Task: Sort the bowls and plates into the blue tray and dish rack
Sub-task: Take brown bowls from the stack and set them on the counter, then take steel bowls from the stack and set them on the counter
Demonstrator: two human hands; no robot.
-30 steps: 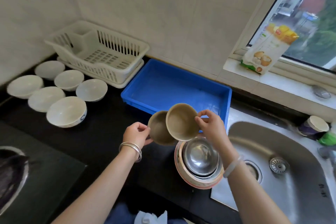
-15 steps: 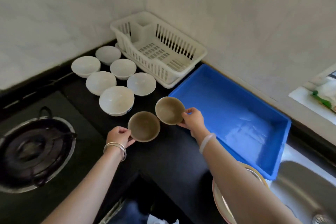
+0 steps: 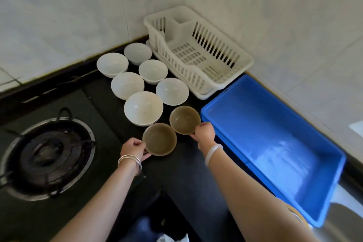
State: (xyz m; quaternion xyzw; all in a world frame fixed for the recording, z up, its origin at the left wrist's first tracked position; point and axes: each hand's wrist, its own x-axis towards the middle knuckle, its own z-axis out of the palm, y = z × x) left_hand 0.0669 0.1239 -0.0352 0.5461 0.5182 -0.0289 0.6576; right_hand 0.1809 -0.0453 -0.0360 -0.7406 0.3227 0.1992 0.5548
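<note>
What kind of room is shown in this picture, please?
Most likely a home kitchen. A gas burner is set into the black counter, a white dish rack stands against the tiled wall, and white bowls sit beside it.

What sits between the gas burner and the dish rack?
Head view: six white bowls on the black counter, between gas burner and dish rack.

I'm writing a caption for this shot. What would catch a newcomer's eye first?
Two brown bowls, one in the left hand at and one in the right hand at, sit low over the black counter. Behind them cluster six white bowls. To the right the blue tray and, in the corner, the white dish rack both hold nothing.
</note>
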